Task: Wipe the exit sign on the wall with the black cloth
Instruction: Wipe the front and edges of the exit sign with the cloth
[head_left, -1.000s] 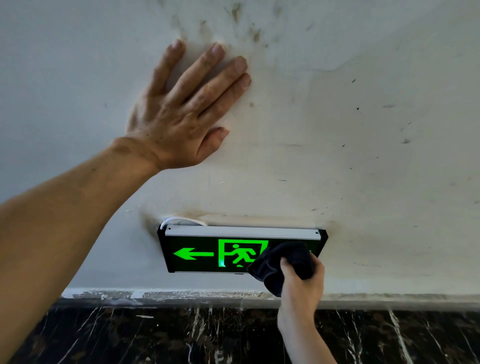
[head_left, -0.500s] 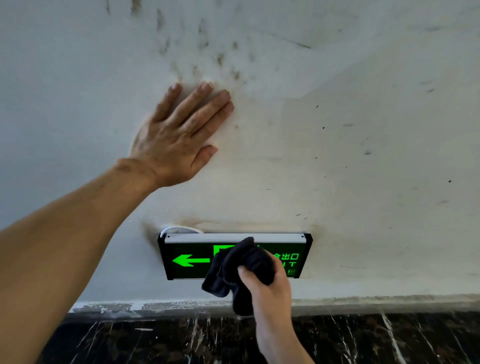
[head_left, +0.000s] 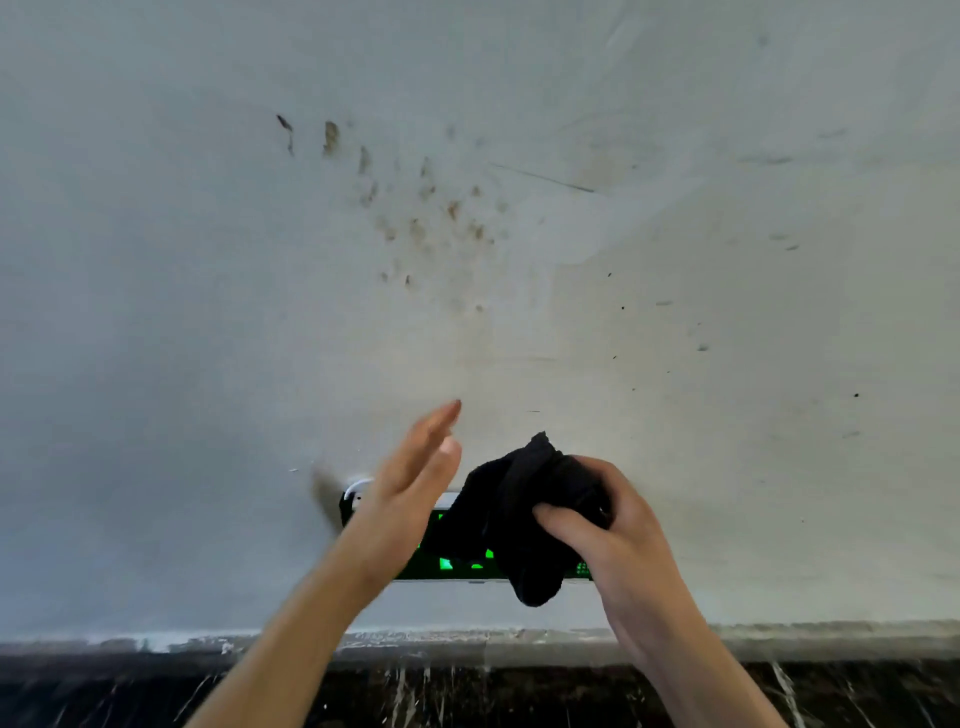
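The exit sign (head_left: 447, 564), black with green lit symbols, is fixed low on the wall and is mostly hidden behind my hands. My right hand (head_left: 608, 525) grips the bunched black cloth (head_left: 511, 519) in front of the sign's right half, slightly off the wall. My left hand (head_left: 410, 488) is open, fingers straight and pointing up, held in front of the sign's left end just left of the cloth. A white cable (head_left: 356, 486) loops out above the sign's top left corner.
The pale wall (head_left: 467, 260) bears brown smudges and dark specks above the sign. Below runs a rough painted edge and a dark marble baseboard (head_left: 467, 691).
My left hand has come off the wall and dropped down beside the cloth. My right hand has drawn the cloth back from the sign's face. The view has tilted upward.
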